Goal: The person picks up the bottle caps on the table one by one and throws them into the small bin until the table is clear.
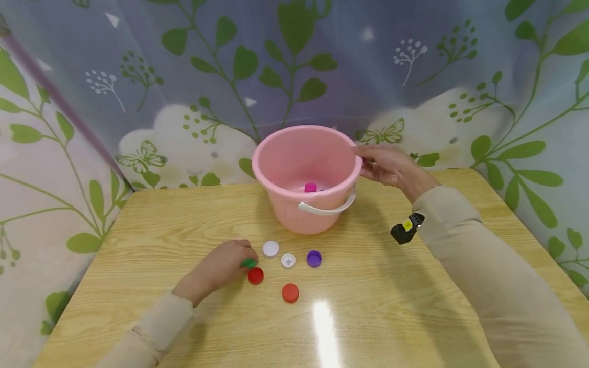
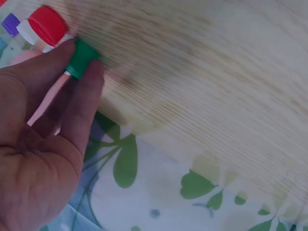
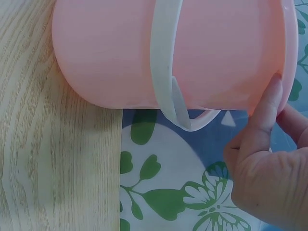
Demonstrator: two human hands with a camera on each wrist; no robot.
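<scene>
Between thumb and fingers, my left hand (image 1: 225, 267) pinches a green bottle cap (image 2: 83, 58), low over the table's left half. Just beside it lies a dark red cap (image 1: 255, 276), open side up. My right hand (image 1: 384, 166) grips the rim of a pink bucket (image 1: 307, 212) at its right side. The bucket stands upright and slightly tilted toward me, its white handle (image 1: 324, 209) hanging down in front. Inside, a magenta cap (image 1: 310, 187) shows; another behind the rim is mostly hidden. In the right wrist view, fingers (image 3: 267, 106) press the bucket rim.
On the wooden table (image 1: 193, 214) lie a white cap (image 1: 270, 249), a smaller white cap (image 1: 288, 260), a purple cap (image 1: 314, 258) and an orange-red cap (image 1: 290, 293). Leaf-patterned cloth (image 1: 294, 61) hangs behind the table. A black device (image 1: 407, 228) is at my right wrist.
</scene>
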